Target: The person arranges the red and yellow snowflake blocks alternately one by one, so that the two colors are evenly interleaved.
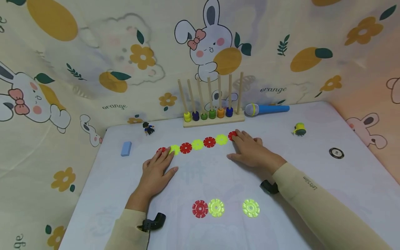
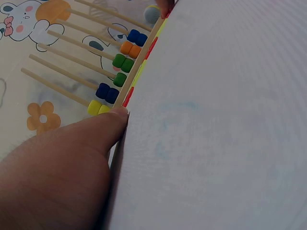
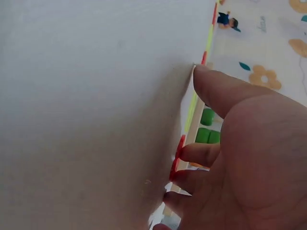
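Observation:
Red and yellow-green flower-shaped discs alternate in a row across the white table. My left hand point(image 1: 156, 178) lies with fingers extended at the row's left end, fingertips over the end red disc point(image 1: 161, 149) and beside a yellow-green disc point(image 1: 175, 149). At the other end, the fingertips of my right hand point(image 1: 251, 149) rest on a red disc point(image 1: 231, 135), partly covering it; the right wrist view shows those fingers against its edge point(image 3: 177, 155). Closer to me lie a red disc point(image 1: 200, 209) beside a yellow-green one point(image 1: 216, 208), and another yellow-green disc point(image 1: 251, 208) apart to their right.
Behind the row stands a wooden peg rack point(image 1: 214, 121) with coloured beads, next to a blue toy microphone point(image 1: 272, 109). A small figurine point(image 1: 148, 128) and a blue block point(image 1: 126, 148) are at left. On the right are a yellow-green toy point(image 1: 299, 129) and a black round piece point(image 1: 336, 153).

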A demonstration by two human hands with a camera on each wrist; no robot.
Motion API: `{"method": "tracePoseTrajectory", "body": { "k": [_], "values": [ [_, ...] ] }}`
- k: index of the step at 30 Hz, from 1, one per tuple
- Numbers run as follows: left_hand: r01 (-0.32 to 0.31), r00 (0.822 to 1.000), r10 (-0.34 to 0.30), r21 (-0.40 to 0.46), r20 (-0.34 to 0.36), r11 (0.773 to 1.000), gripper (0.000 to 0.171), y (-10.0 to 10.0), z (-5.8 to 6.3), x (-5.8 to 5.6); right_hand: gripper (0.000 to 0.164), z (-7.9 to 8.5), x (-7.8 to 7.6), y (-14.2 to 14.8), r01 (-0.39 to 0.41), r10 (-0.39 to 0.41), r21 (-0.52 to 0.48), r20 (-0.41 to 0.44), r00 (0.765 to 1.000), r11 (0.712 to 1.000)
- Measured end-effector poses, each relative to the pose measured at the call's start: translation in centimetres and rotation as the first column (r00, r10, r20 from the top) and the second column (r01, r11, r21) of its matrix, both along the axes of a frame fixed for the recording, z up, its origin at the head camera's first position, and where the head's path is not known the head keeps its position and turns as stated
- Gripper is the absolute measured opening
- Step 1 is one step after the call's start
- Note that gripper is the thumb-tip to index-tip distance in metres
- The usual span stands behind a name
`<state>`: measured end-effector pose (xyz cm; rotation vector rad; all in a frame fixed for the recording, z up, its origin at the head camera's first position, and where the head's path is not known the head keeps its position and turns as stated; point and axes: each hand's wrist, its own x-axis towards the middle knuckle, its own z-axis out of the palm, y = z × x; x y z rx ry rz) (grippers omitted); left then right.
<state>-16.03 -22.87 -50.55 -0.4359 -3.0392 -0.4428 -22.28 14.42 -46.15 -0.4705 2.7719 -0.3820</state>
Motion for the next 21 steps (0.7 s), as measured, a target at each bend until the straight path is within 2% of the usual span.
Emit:
{"method": "tracePoseTrajectory", "body": {
  "k": [15,21],
  "values": [
    [-0.003,1.0,0.003,-0.002,-0.002,1.0,0.069,-0.05,-0.09,-0.1,0.103,-0.28,0.02,-0.09,-0.004,0.003,0.011,0.02,1.0,1.0],
    [-0.002,1.0,0.002,0.001,0.001,1.0,0.068,-0.03,-0.04,-0.07,0.096,0.21,0.38,0.22,0.004,-0.002,-0.055,0.025,1.0,0.998]
  ]
}}
